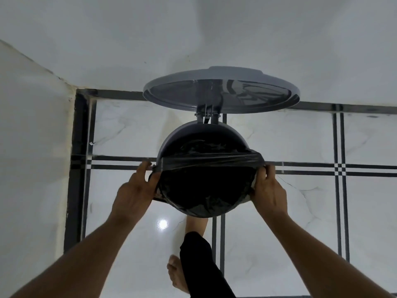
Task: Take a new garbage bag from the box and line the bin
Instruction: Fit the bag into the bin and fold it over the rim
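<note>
White marble-look floor tiles (pixel 268 244) with black border strips, meeting a plain white wall (pixel 193 29) at the far side; corner setting.

Item one: grey round pedal bin (pixel 182 136), standing near the wall, its lid (pixel 221 89) tipped up and back on the hinge. A bare foot (pixel 195 224) sits just near of the bin's base, which we judge is pressing the pedal to keep the lid clear.

Item two: black garbage bag (pixel 206 190), sunk inside the bin, its mouth folded over the near half of the rim; the far rim remains bare grey.

Item three: our left hand (pixel 135 192), fingers pinched on the bag's edge at the bin's left side. Our right hand (pixel 266 188), likewise clamped on the edge at the right. We hold opposite sides to stretch the mouth taut, so it can be drawn over the far rim.

Box: not visible.
</note>
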Demonstrator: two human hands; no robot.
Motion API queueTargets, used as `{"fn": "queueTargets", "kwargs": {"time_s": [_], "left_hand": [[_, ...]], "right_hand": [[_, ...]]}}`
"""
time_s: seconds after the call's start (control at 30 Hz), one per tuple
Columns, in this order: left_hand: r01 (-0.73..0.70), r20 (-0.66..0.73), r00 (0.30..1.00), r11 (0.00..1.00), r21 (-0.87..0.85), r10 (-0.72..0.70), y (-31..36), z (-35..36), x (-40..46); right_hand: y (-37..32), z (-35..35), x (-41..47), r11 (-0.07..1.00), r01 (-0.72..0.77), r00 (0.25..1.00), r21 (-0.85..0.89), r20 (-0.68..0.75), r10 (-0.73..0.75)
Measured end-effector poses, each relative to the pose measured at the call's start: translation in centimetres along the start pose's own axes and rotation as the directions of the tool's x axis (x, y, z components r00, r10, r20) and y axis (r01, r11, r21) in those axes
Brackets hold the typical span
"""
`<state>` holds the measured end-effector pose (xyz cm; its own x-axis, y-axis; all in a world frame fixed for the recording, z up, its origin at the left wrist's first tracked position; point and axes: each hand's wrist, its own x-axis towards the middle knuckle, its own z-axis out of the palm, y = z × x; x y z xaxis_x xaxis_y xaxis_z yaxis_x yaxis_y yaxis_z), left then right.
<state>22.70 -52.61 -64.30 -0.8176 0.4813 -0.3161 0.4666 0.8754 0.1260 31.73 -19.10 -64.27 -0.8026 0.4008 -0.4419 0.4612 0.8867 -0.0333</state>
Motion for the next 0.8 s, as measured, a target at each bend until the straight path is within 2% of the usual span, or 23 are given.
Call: {"fn": "queueTargets", "kwargs": {"time_s": [0.07,0.13,0.17,0.23,0.27,0.3,0.4,0.53,0.6,0.67,0.73,0.8], "left_hand": [[-0.012,0.030,0.999,1.000,-0.017,0.012,-1.1,0.0,1.4],[-0.058,0.070,0.996,0.996,-0.062,0.063,-2.0,-0.2,3.1],[-0.089,0.109,0.989,0.991,-0.102,0.100,-2.4,-0.4,4.0],[-0.087,0.207,0.969,0.968,-0.236,0.137,-3.4,-1.1,5.6],[-0.070,0.276,0.949,0.955,-0.287,0.153,-3.8,-1.6,6.2],[-0.058,0.339,0.925,0.946,-0.320,0.172,-4.0,-2.0,6.8],[0.005,0.400,0.897,0.901,-0.434,0.188,-3.9,-3.0,8.4],[0.079,0.255,0.966,0.888,-0.453,0.044,-2.7,-2.9,9.2],[0.071,0.078,0.996,0.870,-0.488,-0.038,-2.1,-2.4,8.7],[0.014,-0.111,0.991,0.879,-0.477,-0.076,-1.6,-2.1,8.4],[0.007,-0.186,0.977,0.882,-0.471,-0.107,-1.2,-2.1,8.5],[0.040,-0.187,0.970,0.861,-0.506,-0.155,-1.0,-2.3,8.5]], "right_hand": [[0.4,-0.2,1.5,0.997,0.055,0.998,0.050,0.023,-0.057],[0.8,-1.4,3.0,0.967,0.076,0.987,0.243,0.122,-0.108],[1.1,-2.3,3.8,0.921,0.024,0.975,0.388,0.195,-0.107],[1.5,-4.6,5.2,0.735,-0.263,0.900,0.625,0.433,-0.046],[1.7,-5.5,5.9,0.626,-0.407,0.842,0.665,0.539,-0.025],[1.8,-6.0,6.6,0.562,-0.485,0.804,0.670,0.595,-0.015],[1.4,-6.7,8.6,0.481,-0.577,0.755,0.660,0.655,0.007],[-0.8,-7.1,9.9,0.183,-0.688,0.726,0.703,0.673,0.142],[-1.9,-6.6,9.9,0.106,-0.677,0.727,0.728,0.639,0.252],[-2.5,-5.8,9.6,0.050,-0.650,0.727,0.758,0.601,0.332],[-2.4,-5.1,9.1,-0.007,-0.623,0.727,0.783,0.582,0.364],[-2.0,-4.8,8.7,-0.080,-0.606,0.730,0.792,0.593,0.341]]}}
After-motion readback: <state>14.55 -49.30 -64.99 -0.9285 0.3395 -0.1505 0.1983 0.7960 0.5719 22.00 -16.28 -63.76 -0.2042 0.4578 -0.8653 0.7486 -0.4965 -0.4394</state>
